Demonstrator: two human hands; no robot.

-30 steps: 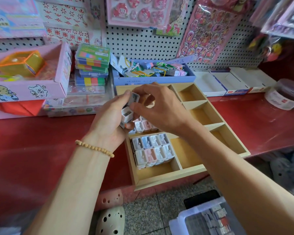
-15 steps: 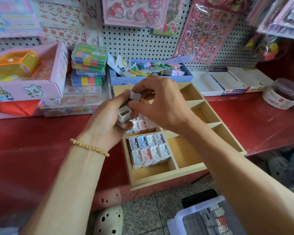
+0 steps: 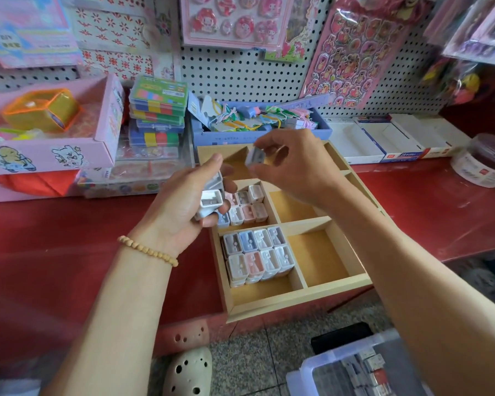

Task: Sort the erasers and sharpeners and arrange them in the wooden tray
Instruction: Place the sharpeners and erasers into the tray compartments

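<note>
Wooden tray (image 3: pixel 297 300) on red counter's front edge, small boxy plastic sharpeners (image 3: pixel 257 254) packed inside (pink, blue, white). Left hand (image 3: pixel 183 207) cups few sharpeners; right hand (image 3: pixel 295 170) pinches one sharpener (image 3: pixel 254 155) above tray.

Sharpeners in the wooden tray (image 3: pixel 297 298) — eight in the near compartment (image 3: pixel 257 255), about seven behind (image 3: pixel 245 207).

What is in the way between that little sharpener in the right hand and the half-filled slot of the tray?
Nothing visible. The right hand pinches a sharpener above the wooden tray; the half-filled compartment lies open just below. The left hand, holding more sharpeners, overlaps only its left edge.
</note>
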